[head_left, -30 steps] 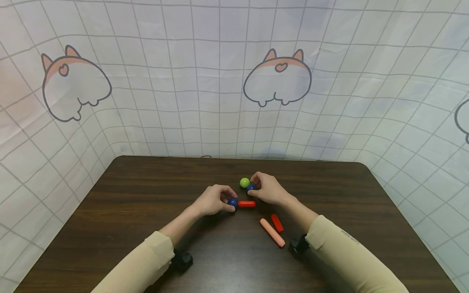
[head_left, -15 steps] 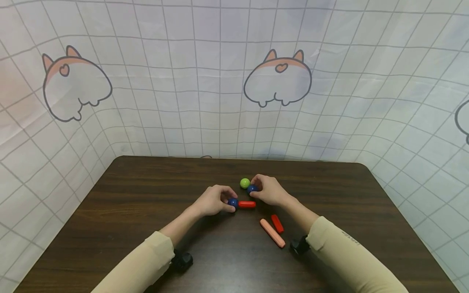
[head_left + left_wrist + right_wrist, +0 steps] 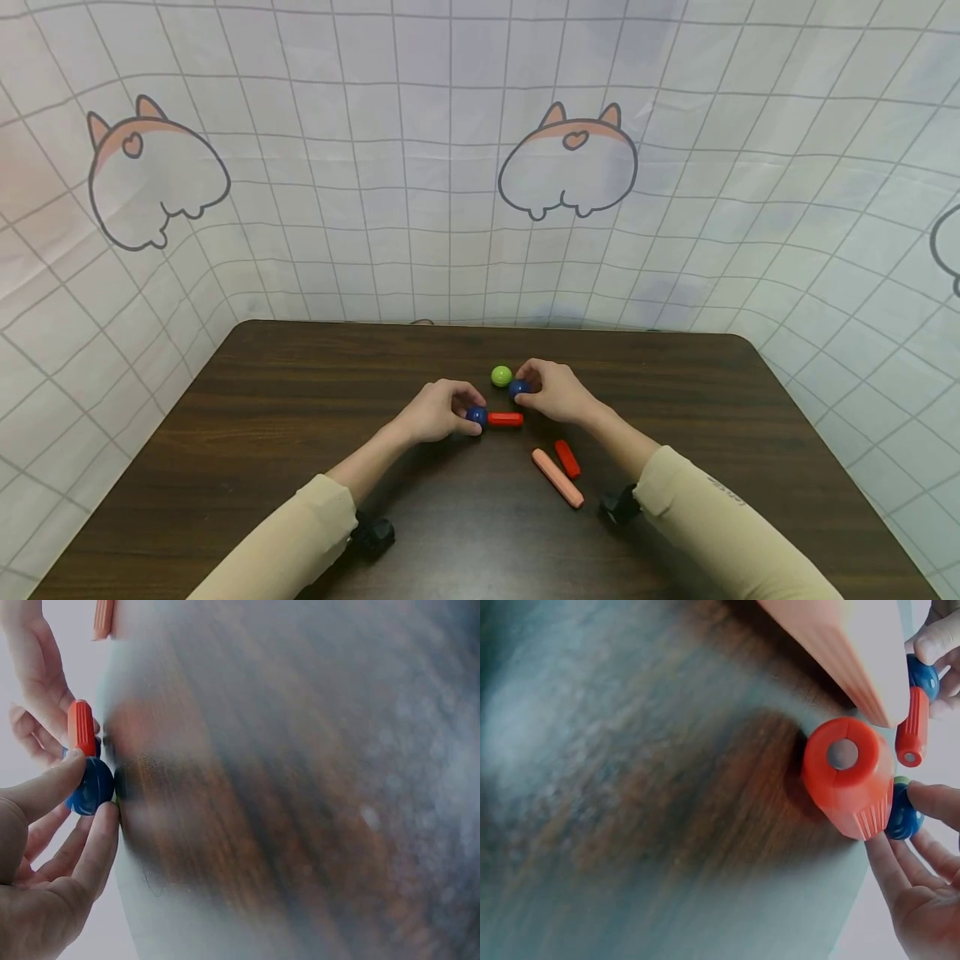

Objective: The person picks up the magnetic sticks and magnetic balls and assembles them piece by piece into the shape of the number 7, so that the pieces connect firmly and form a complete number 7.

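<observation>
In the head view my left hand [image 3: 432, 411] pinches a glossy blue ball [image 3: 476, 417] between thumb and fingers. A short red rod [image 3: 506, 420] extends rightward from that ball and touches it. My right hand [image 3: 557, 392] pinches a second blue ball [image 3: 519, 389] farther back. Just beyond its upper left lies a lime-green ball [image 3: 502, 377]. The left wrist view shows the thumb and fingers around the left blue ball [image 3: 91, 786], with the red rod [image 3: 82, 727] against it. In the right wrist view the other blue ball [image 3: 905, 814] sits between thumb and fingers.
On the dark wooden table [image 3: 300, 358], a second red rod [image 3: 567, 458] and a longer peach rod [image 3: 557, 477] lie below my right hand. A round metal disc [image 3: 843, 754] shows in the near red rod's end. A white gridded cloth [image 3: 420, 167] hangs behind.
My right hand and its blue ball have shifted slightly right and toward me, away from the green ball. The left hand, its ball and the rods look unmoved.
</observation>
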A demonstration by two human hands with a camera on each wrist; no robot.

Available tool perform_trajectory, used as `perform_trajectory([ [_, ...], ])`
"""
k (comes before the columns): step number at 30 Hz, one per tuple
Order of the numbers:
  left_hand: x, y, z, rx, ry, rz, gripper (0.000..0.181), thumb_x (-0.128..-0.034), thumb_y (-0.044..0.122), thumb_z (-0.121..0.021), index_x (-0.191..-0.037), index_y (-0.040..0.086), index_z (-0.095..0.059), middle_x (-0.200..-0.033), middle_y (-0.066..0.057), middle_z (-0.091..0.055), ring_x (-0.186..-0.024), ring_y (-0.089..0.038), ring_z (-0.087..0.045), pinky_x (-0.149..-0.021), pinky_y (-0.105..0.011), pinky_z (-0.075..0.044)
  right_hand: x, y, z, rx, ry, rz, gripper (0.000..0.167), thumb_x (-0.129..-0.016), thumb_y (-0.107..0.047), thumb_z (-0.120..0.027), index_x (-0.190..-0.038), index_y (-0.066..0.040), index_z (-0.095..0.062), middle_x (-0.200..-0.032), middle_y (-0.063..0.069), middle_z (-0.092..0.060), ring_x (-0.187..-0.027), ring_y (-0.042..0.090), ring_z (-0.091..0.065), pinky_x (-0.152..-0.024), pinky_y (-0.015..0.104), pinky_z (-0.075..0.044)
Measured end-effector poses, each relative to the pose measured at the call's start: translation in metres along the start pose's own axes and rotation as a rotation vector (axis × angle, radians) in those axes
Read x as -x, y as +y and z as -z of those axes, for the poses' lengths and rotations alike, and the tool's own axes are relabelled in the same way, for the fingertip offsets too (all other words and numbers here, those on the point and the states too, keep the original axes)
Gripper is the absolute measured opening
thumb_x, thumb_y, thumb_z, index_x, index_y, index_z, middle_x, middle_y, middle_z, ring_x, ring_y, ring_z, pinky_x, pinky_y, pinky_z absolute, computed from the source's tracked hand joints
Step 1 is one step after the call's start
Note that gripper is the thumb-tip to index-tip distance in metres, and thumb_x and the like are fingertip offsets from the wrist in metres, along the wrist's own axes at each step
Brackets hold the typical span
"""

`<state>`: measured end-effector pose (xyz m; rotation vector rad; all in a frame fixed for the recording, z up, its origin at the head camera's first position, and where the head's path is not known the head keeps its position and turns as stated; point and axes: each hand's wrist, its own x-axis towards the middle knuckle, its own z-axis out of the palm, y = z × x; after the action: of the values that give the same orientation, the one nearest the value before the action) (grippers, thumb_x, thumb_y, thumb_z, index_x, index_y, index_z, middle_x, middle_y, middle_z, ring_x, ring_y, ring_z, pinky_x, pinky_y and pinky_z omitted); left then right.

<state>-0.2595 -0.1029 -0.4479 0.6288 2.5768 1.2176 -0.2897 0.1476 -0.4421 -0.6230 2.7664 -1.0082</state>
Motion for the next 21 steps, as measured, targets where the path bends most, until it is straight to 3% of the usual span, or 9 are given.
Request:
perform_trajectory([
  [21,-0.002,0.002,0.000,0.002,0.014,0.006,0.026,-0.0846,0.010,-0.086,-0.107,0.011,-0.074,-0.102,-0.001,-0.068,-0.086,-0.016,-0.063,-0.077,-0.032,-0.054,0.011,0.006,0.008,-0.055,0.002,-0.030,0.028,-0.093,-0.012,-0.077,-0.118,-0.005,-0.067,-0.107,0.007,-0.068,-0.104,0.026,-0.065,-0.093,0.046,-0.051],
])
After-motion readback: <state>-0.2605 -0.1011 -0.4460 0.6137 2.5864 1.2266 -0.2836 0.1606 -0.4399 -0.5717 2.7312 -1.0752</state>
